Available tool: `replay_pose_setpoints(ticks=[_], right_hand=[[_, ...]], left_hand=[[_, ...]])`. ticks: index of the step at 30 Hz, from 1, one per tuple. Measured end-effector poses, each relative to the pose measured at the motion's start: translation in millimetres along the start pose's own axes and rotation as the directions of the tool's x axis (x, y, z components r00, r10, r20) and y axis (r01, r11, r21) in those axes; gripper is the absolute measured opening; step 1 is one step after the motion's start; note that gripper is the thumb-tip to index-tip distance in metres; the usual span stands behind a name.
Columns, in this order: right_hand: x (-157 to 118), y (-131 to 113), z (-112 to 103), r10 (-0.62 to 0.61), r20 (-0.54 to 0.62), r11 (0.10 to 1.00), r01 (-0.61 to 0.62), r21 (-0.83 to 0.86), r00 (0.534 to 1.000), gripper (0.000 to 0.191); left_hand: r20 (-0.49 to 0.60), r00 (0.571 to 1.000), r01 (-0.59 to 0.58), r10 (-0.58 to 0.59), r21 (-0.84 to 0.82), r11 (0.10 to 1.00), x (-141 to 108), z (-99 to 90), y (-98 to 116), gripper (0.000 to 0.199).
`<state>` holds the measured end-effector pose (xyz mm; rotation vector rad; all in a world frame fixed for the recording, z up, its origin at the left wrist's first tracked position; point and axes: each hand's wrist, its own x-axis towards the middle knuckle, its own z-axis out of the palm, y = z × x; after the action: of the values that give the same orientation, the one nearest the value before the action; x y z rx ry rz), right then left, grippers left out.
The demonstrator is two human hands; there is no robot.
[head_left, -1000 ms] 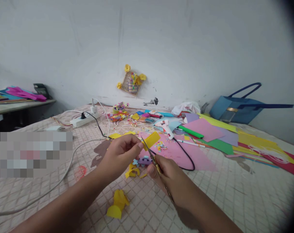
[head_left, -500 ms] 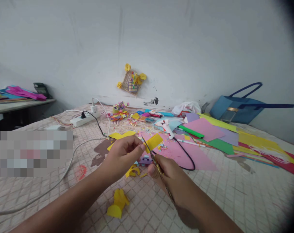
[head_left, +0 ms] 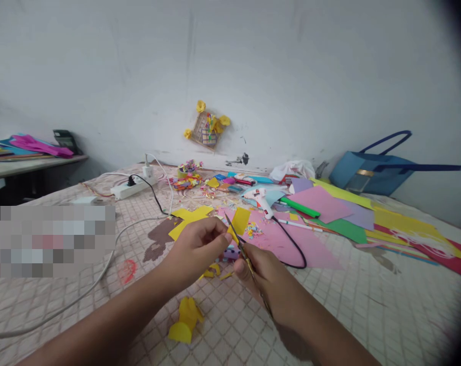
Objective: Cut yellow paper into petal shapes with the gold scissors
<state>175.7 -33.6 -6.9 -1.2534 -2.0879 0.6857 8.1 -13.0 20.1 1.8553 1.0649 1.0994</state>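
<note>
My left hand pinches a small piece of yellow paper between thumb and fingers. A pair of scissors is gripped in my right hand, its blades pointing up and left across the paper at my left fingertips. The scissor handles are mostly hidden in my palm. Below my hands, cut yellow paper pieces lie on the checked cloth. More yellow scraps rest close under my left hand, and yellow sheets lie behind it.
A white glue gun with a black cord lies on pink paper. Coloured sheets spread to the right, before a blue bag. At the left are a power strip and a white cable. A decorated frame hangs on the wall.
The yellow paper has turned to stand more upright against the scissor blades. My left hand has shifted slightly to the right and down; the scissors have stayed nearly in place.
</note>
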Motion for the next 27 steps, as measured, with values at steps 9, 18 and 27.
replay_pose_setpoints(ticks=[9, 18, 27], right_hand=[[0.6, 1.4, 0.6, 0.004, -0.006, 1.000, -0.004, -0.009, 1.000, 0.040], [1.6, 2.0, 0.0, 0.000, 0.015, 1.000, 0.000, -0.022, 1.000, 0.043], [1.1, 3.1, 0.6, -0.004, 0.017, 1.000, 0.004, -0.021, 1.000, 0.044]], left_hand=[[0.031, 1.000, 0.002, -0.002, -0.005, 1.000, -0.3, 2.4, -4.0, 0.020], [0.052, 0.998, 0.023, -0.022, -0.020, 1.000, -0.8, 3.3, -1.9, 0.020], [0.107, 0.992, 0.081, -0.064, -0.156, 0.984, -1.2, 4.7, 0.4, 0.017]])
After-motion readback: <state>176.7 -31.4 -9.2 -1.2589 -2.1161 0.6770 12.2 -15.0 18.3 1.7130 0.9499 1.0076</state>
